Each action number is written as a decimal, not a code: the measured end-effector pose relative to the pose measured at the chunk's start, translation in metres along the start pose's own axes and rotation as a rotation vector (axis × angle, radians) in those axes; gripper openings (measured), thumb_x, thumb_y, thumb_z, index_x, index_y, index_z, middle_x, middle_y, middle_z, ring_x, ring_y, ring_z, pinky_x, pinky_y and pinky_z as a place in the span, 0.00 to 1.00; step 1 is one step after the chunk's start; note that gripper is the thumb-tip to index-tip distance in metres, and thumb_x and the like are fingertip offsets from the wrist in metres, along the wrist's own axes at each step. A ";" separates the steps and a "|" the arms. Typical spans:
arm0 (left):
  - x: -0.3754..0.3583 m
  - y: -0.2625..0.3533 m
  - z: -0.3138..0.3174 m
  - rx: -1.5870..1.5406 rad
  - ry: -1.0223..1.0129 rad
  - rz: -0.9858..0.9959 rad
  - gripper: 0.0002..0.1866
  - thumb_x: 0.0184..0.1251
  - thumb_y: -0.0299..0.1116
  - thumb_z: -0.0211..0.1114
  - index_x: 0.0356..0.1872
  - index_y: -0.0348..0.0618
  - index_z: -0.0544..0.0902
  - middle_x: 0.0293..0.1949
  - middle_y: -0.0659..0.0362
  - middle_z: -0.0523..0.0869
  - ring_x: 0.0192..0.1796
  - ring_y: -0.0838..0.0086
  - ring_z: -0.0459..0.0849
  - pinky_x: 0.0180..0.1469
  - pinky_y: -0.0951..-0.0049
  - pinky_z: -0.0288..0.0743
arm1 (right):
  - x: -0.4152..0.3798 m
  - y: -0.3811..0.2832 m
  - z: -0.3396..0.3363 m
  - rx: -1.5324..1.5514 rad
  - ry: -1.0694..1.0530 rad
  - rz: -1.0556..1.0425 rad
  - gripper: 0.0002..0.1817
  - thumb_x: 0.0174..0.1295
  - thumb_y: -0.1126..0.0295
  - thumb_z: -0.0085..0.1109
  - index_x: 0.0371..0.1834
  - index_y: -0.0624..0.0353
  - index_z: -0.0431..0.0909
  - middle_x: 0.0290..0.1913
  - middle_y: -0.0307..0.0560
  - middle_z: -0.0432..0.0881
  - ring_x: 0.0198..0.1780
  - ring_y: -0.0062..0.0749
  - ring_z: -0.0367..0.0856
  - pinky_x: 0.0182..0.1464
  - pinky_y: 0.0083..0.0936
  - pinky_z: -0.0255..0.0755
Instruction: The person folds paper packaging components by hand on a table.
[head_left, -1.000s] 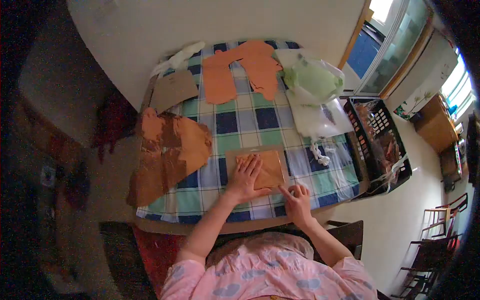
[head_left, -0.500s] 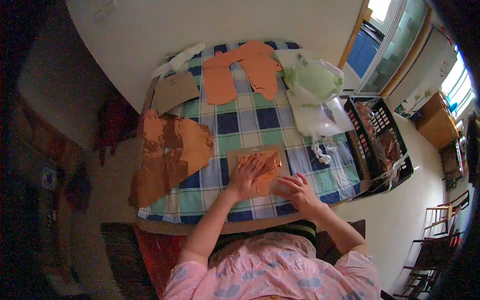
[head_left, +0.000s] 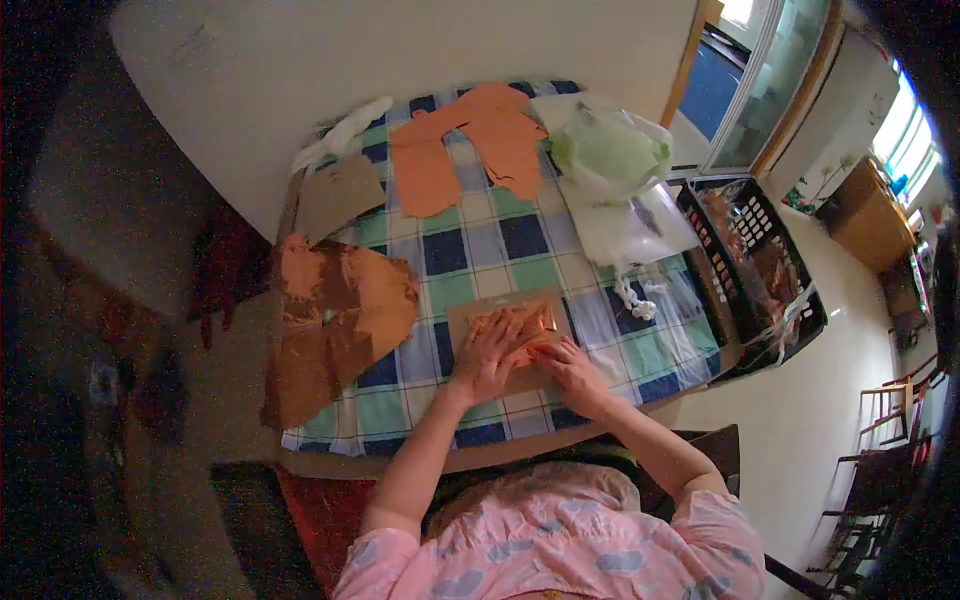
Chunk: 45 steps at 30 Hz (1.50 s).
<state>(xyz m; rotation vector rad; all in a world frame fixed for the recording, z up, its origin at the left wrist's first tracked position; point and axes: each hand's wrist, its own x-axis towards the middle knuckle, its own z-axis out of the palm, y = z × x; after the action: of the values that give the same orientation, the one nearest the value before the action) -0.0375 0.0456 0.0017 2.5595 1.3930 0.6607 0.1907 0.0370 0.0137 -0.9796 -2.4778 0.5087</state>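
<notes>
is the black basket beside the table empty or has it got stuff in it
Not empty: through the open top of the black basket, reddish-brown material and clear plastic show inside.

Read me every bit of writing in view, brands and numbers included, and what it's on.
No text is readable.
Clear plastic: dark mark, too blurred to tell if it is lettering.
Cardboard sheet: any print is too faint to read.
Orange foil at the hands: no lettering visible.

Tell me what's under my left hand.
Under your left hand is a shiny, creased orange piece, lying on brown card over the checked cloth. Whatever your palm and fingers cover can't be seen.
</notes>
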 end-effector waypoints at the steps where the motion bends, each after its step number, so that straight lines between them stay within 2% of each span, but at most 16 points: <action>1: 0.000 -0.002 0.003 -0.005 -0.004 -0.010 0.29 0.68 0.40 0.49 0.70 0.48 0.60 0.72 0.50 0.56 0.74 0.56 0.53 0.72 0.51 0.44 | 0.004 -0.006 -0.002 0.006 0.027 0.024 0.31 0.43 0.79 0.57 0.57 0.56 0.73 0.60 0.47 0.70 0.63 0.50 0.65 0.68 0.48 0.54; 11: 0.001 0.003 -0.005 0.020 -0.013 -0.068 0.31 0.63 0.36 0.53 0.69 0.50 0.61 0.71 0.51 0.58 0.74 0.58 0.54 0.72 0.54 0.47 | 0.018 -0.019 0.013 -0.280 0.210 -0.033 0.18 0.42 0.72 0.58 0.40 0.56 0.81 0.54 0.49 0.72 0.58 0.44 0.67 0.57 0.39 0.62; 14: 0.005 -0.002 0.000 -0.017 -0.048 -0.065 0.32 0.61 0.35 0.55 0.69 0.49 0.61 0.71 0.51 0.59 0.74 0.58 0.54 0.72 0.54 0.47 | 0.014 0.006 0.021 -0.316 0.262 0.013 0.13 0.44 0.72 0.59 0.36 0.58 0.81 0.49 0.51 0.76 0.52 0.45 0.71 0.51 0.40 0.65; 16: 0.001 -0.003 0.003 0.017 -0.005 -0.034 0.33 0.61 0.36 0.56 0.69 0.48 0.61 0.71 0.50 0.59 0.74 0.58 0.54 0.72 0.54 0.46 | 0.022 0.009 -0.025 -0.115 0.386 0.162 0.09 0.48 0.72 0.59 0.34 0.57 0.80 0.41 0.52 0.78 0.43 0.47 0.74 0.44 0.41 0.67; 17: -0.001 -0.003 0.003 0.034 0.015 -0.019 0.33 0.60 0.36 0.56 0.69 0.48 0.61 0.71 0.49 0.59 0.74 0.58 0.54 0.72 0.54 0.46 | 0.021 0.025 -0.037 -0.312 0.339 0.428 0.08 0.49 0.67 0.61 0.33 0.53 0.77 0.41 0.49 0.77 0.46 0.47 0.74 0.44 0.42 0.68; 18: -0.001 -0.002 0.002 0.017 0.003 -0.036 0.33 0.60 0.37 0.56 0.69 0.47 0.61 0.71 0.49 0.59 0.74 0.58 0.54 0.73 0.53 0.45 | 0.022 0.044 -0.049 -0.455 0.536 0.384 0.07 0.51 0.66 0.60 0.32 0.54 0.76 0.40 0.47 0.76 0.46 0.45 0.73 0.43 0.39 0.68; 20: 0.002 0.003 -0.002 -0.016 -0.023 -0.065 0.34 0.59 0.37 0.57 0.69 0.46 0.62 0.70 0.48 0.59 0.74 0.58 0.53 0.73 0.52 0.44 | 0.028 0.066 -0.070 -0.491 0.613 0.521 0.05 0.53 0.68 0.59 0.31 0.55 0.79 0.34 0.50 0.76 0.39 0.48 0.75 0.41 0.41 0.67; 23: -0.001 -0.007 0.012 -0.016 0.049 -0.030 0.33 0.60 0.37 0.57 0.68 0.45 0.62 0.70 0.47 0.60 0.74 0.56 0.53 0.73 0.50 0.43 | 0.035 0.096 -0.066 -0.666 0.581 0.567 0.06 0.54 0.66 0.58 0.31 0.54 0.79 0.35 0.49 0.76 0.40 0.48 0.75 0.42 0.40 0.68; 26: -0.003 -0.005 0.008 0.041 0.023 -0.026 0.33 0.60 0.37 0.56 0.68 0.44 0.62 0.70 0.47 0.60 0.74 0.55 0.52 0.73 0.49 0.42 | 0.042 0.085 -0.053 -0.533 0.514 0.425 0.08 0.55 0.65 0.58 0.34 0.55 0.80 0.33 0.49 0.77 0.39 0.50 0.76 0.40 0.42 0.70; 28: -0.004 -0.006 0.008 0.032 0.019 -0.029 0.32 0.60 0.38 0.56 0.67 0.44 0.63 0.70 0.47 0.59 0.74 0.55 0.53 0.73 0.48 0.42 | 0.043 0.042 -0.048 -0.179 0.217 0.481 0.09 0.55 0.66 0.58 0.36 0.58 0.80 0.34 0.51 0.80 0.38 0.51 0.78 0.39 0.41 0.72; 29: -0.003 -0.005 0.008 0.026 0.016 -0.028 0.32 0.60 0.38 0.56 0.67 0.44 0.63 0.70 0.47 0.59 0.74 0.55 0.53 0.73 0.48 0.42 | 0.032 0.043 -0.023 0.152 0.249 0.348 0.10 0.54 0.71 0.58 0.39 0.61 0.79 0.35 0.54 0.82 0.40 0.52 0.80 0.39 0.39 0.75; 31: -0.002 -0.003 0.005 0.016 -0.027 -0.058 0.32 0.60 0.38 0.56 0.67 0.45 0.63 0.70 0.47 0.59 0.74 0.55 0.53 0.73 0.48 0.41 | 0.035 -0.003 -0.018 0.995 0.308 0.360 0.13 0.53 0.78 0.57 0.43 0.64 0.77 0.41 0.54 0.81 0.43 0.50 0.80 0.45 0.35 0.75; 33: 0.000 -0.004 0.005 0.019 -0.044 -0.067 0.31 0.61 0.38 0.55 0.68 0.45 0.63 0.71 0.48 0.59 0.74 0.55 0.53 0.73 0.49 0.41 | 0.034 -0.024 -0.023 0.645 0.311 0.409 0.15 0.53 0.81 0.56 0.45 0.64 0.76 0.43 0.53 0.81 0.46 0.50 0.80 0.48 0.35 0.75; 36: -0.003 -0.005 0.007 0.022 -0.026 -0.056 0.31 0.63 0.39 0.53 0.68 0.46 0.62 0.71 0.48 0.59 0.74 0.55 0.53 0.73 0.49 0.41 | 0.018 -0.022 -0.018 0.055 0.299 0.135 0.14 0.54 0.78 0.55 0.46 0.63 0.77 0.50 0.52 0.79 0.53 0.49 0.76 0.58 0.39 0.70; 39: -0.001 0.000 0.005 0.008 0.007 -0.055 0.31 0.64 0.40 0.52 0.69 0.46 0.61 0.71 0.48 0.58 0.74 0.55 0.53 0.73 0.50 0.42 | 0.010 0.011 0.024 -0.150 0.236 -0.007 0.17 0.51 0.75 0.58 0.46 0.60 0.77 0.54 0.52 0.77 0.60 0.49 0.70 0.67 0.44 0.60; 45: 0.003 0.003 -0.008 0.000 -0.021 -0.060 0.31 0.66 0.45 0.53 0.70 0.53 0.60 0.71 0.48 0.58 0.73 0.54 0.54 0.72 0.49 0.43 | 0.029 0.034 0.027 0.142 0.148 -0.139 0.21 0.46 0.73 0.60 0.48 0.56 0.78 0.57 0.50 0.75 0.64 0.47 0.67 0.70 0.46 0.53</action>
<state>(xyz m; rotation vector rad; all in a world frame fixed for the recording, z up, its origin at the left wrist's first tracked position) -0.0381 0.0456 0.0108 2.5059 1.4573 0.6224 0.1768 0.0757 -0.0175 -0.7553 -2.3226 0.5373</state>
